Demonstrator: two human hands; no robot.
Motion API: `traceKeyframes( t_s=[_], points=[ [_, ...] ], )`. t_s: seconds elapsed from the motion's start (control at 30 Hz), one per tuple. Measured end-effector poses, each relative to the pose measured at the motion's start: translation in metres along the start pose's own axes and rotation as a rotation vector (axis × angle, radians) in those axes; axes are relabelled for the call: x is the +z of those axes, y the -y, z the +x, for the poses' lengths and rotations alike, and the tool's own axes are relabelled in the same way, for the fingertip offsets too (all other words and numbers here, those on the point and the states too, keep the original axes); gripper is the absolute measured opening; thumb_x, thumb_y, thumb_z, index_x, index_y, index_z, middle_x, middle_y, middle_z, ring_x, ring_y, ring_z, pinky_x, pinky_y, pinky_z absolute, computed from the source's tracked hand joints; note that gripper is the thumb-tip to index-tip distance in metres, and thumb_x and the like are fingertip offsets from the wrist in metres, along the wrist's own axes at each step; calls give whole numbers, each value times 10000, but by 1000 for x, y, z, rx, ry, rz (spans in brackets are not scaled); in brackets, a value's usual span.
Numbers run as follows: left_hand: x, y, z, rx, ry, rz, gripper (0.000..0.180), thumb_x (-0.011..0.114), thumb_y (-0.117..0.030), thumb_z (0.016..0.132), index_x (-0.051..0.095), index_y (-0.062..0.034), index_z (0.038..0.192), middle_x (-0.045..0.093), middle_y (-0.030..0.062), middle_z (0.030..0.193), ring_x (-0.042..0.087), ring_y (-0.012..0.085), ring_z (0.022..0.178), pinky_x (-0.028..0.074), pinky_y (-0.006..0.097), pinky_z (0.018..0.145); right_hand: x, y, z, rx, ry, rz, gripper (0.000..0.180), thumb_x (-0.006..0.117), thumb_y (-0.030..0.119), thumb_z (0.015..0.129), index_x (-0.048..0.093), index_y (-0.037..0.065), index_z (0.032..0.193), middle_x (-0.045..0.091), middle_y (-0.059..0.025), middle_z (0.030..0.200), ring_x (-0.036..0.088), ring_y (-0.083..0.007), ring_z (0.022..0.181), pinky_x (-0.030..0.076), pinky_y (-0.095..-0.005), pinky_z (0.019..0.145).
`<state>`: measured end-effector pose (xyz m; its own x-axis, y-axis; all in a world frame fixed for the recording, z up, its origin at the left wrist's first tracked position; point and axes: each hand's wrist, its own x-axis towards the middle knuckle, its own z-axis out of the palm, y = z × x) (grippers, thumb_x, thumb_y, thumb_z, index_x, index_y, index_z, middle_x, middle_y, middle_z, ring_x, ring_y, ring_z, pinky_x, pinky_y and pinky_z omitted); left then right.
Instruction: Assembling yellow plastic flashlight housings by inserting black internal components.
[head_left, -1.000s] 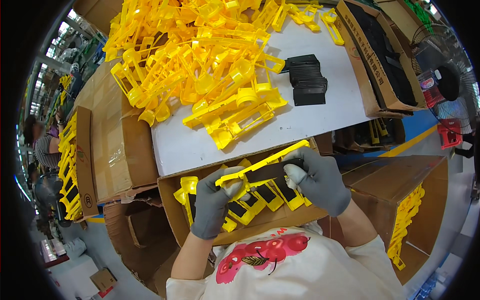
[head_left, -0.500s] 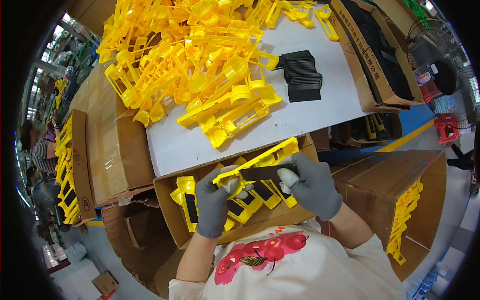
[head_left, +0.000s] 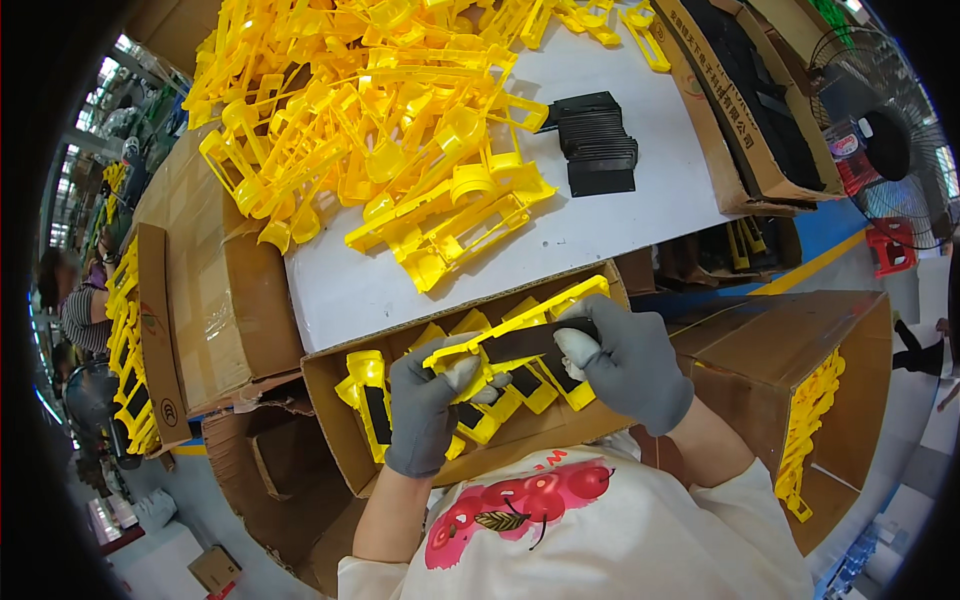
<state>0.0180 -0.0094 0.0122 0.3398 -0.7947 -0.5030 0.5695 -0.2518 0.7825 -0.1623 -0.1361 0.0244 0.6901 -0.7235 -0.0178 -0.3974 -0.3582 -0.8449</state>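
In grey gloves, my left hand point(head_left: 425, 408) and my right hand point(head_left: 635, 365) hold a yellow plastic frame point(head_left: 555, 311) between them, over an open cardboard box point(head_left: 335, 425). A flat black plate point(head_left: 520, 343) lies along the frame. My left fingers are closed round the frame's left end. At the right end my thumb presses on the plate while the fingers wrap behind. Inside the box below are several yellow frames with black plates in them point(head_left: 375, 400), partly hidden by my hands.
A big heap of yellow frames point(head_left: 370, 140) covers the left of the white table point(head_left: 640, 225). Beside it lies a stack of black plates point(head_left: 597, 145). A carton of black pieces point(head_left: 745, 105) stands at the right; another carton point(head_left: 780, 340) stands below it. A person point(head_left: 85, 310) is at far left.
The frame and black plate have barely moved in my hands; my right hand has shifted slightly on them. The whole view has drifted a little.
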Motion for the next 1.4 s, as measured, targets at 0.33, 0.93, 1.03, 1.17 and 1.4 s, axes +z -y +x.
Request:
traceKeyframes(
  t_s=[0.33,0.93,1.03,1.17,1.4],
  points=[
    [21,-9,1,-11,-19,200,258,630,11,848,627,81,1096,668,146,925,696,213,752,585,282,692,-3,-10,2,-135,-89,-214,262,717,196,844,598,19,997,638,-99,673,636,-179,553,491,-277,534],
    [8,33,29,124,216,750,349,726,-129,825,594,10,1116,675,118,992,657,179,900,526,317,750,10,-53,-89,271,-16,-402,201,648,296,868,595,111,926,624,-123,646,626,-309,563,469,-432,507],
    [-1,25,10,558,-86,1101,432,736,-176,812,564,-19,1176,639,161,1094,627,298,1000,488,375,856,5,-60,-93,379,-43,-529,189,560,286,929,558,98,922,610,-140,612,619,-342,559,458,-464,508],
    [-53,30,-21,650,-578,1363,516,719,-126,783,502,-14,1237,536,174,1224,497,344,1169,391,420,1004,4,-58,-89,354,-75,-617,217,485,291,969,540,89,914,598,-140,586,603,-341,519,447,-463,480],
    [-103,61,-43,-45,-762,1231,793,739,-234,789,311,15,1409,475,279,1306,487,425,1185,416,447,974,11,-47,-78,232,114,-858,259,534,295,934,534,60,1042,609,-104,582,622,-281,509,482,-414,489]
  ],
)
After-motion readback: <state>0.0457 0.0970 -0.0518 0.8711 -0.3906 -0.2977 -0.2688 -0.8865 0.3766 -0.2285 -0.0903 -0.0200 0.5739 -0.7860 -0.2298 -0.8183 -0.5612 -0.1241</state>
